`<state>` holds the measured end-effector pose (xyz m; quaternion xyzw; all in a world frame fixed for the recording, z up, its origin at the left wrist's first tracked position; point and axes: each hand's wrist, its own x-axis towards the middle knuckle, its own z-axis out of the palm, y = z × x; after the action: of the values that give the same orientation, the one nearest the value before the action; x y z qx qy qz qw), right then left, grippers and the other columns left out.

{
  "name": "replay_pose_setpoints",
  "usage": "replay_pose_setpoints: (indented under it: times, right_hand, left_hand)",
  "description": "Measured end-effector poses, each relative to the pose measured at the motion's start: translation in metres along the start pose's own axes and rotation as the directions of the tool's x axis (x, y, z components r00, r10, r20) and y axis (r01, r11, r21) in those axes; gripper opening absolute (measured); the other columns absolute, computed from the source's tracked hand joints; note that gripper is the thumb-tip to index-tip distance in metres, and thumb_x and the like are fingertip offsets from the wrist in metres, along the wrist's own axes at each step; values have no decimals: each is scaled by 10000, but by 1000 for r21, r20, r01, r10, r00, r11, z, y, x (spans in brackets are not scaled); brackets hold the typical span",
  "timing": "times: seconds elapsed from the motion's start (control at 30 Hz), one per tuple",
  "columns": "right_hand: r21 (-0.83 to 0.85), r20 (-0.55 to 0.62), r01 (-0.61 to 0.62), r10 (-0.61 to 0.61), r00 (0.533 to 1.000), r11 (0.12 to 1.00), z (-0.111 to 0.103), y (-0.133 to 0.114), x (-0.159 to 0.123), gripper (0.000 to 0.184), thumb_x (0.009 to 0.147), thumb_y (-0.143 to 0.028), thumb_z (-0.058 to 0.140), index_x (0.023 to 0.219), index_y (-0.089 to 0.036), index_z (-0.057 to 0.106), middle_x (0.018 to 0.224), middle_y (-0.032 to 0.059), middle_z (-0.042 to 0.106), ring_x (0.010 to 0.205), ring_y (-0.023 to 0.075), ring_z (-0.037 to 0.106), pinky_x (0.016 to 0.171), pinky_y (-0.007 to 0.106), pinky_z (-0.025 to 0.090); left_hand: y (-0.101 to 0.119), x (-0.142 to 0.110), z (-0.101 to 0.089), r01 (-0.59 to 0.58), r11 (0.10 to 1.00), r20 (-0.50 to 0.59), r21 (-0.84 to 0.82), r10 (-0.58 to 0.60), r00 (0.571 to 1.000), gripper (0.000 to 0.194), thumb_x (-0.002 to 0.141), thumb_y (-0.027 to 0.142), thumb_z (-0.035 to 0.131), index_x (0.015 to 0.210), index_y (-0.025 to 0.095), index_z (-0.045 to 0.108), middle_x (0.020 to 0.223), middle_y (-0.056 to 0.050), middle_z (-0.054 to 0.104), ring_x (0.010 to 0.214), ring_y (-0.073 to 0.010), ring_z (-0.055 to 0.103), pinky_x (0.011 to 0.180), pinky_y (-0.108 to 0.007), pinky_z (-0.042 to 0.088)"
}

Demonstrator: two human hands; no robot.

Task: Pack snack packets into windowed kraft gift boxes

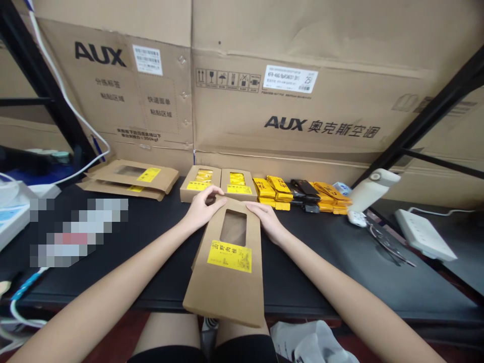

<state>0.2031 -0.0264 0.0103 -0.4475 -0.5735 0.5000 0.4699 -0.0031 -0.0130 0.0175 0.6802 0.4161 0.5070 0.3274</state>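
Note:
A flattened brown kraft box (227, 290) with a cut-out window and a yellow label lies in front of me, its near end jutting past the table edge. My left hand (204, 207) grips its far left corner, fingers curled over the end and thumb on top. At the far right corner my right hand (267, 221) holds the side edge, thumb on top and the other fingers partly hidden behind the board. Just beyond stand two assembled kraft boxes, a left one (184, 192) and a right one (250, 177), with yellow packets showing through their windows.
Flat kraft boxes (109, 184) are stacked at the back left. Yellow packets (278, 189), black packets (305, 191) and orange packets (330, 196) line the back right. Farther right are a white bottle (372, 189), glasses (389, 244) and a power strip (425, 234). Large cartons (242, 121) stand behind.

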Motion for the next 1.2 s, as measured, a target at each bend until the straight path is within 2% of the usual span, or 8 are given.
replay_pose_setpoints:
  times: [0.17,0.33,0.43,0.6,0.67,0.77,0.93,1.2]
  right_hand:
    - [3,-25,5,-5,1000,1000,2,0,-1,288,721,-434,646,919,-246,739,1067,19,702,1070,236,602,952,375,432]
    - [-1,-76,40,-40,996,999,1,2,0,282,722,-440,635,883,-235,744,1053,22,705,1069,235,600,964,366,421]
    - [-18,-135,84,-85,987,996,-3,4,3,289,717,-452,635,853,-222,744,1031,27,710,1053,237,602,970,369,416]
    - [-3,-211,138,-136,968,990,-8,3,7,303,710,-471,636,838,-217,740,1029,23,709,1043,236,600,959,357,423]
    - [-11,-209,135,-134,969,991,-8,2,7,305,712,-476,631,835,-219,739,1027,21,708,1046,235,596,960,355,417]
    - [-29,-208,110,-114,972,993,-7,3,7,299,714,-475,624,829,-222,733,1020,16,705,1043,229,587,951,346,410]
    - [-92,-211,80,-98,973,993,-8,6,7,316,737,-476,575,816,-202,712,962,19,700,966,222,582,882,326,426]
    - [-84,-178,98,-111,978,992,-6,5,6,276,756,-438,556,809,-209,700,946,10,685,948,208,571,872,310,402]
  left_hand:
    - [1,0,0,38,998,0,48,-38,999,191,748,336,612,883,203,599,962,-39,629,881,-182,584,838,-341,450]
    - [4,-1,2,215,976,50,18,-216,975,297,771,379,588,1007,201,566,893,-32,618,884,-200,594,854,-361,437]
    - [10,-3,1,298,953,107,-53,-292,951,310,788,414,576,1016,204,554,940,-42,634,941,-215,598,840,-350,449]
    - [16,-4,-4,396,913,223,-104,-366,903,502,787,505,568,1229,281,484,1124,-72,618,977,-255,600,644,-307,486]
    - [15,-4,-4,387,913,239,-129,-350,906,530,786,484,576,1273,309,466,1177,-71,607,995,-264,599,627,-307,494]
    - [14,-4,-3,341,921,214,-187,-301,929,511,791,416,573,1282,312,472,1269,-55,574,1079,-264,574,701,-317,512]
    - [13,-2,-3,360,919,229,-159,-321,919,456,803,386,537,1246,301,473,1355,-53,525,1143,-271,550,716,-321,509]
    - [7,-3,-5,321,929,242,-184,-274,931,283,805,415,518,1052,277,529,1079,-16,633,960,-229,611,725,-322,490]
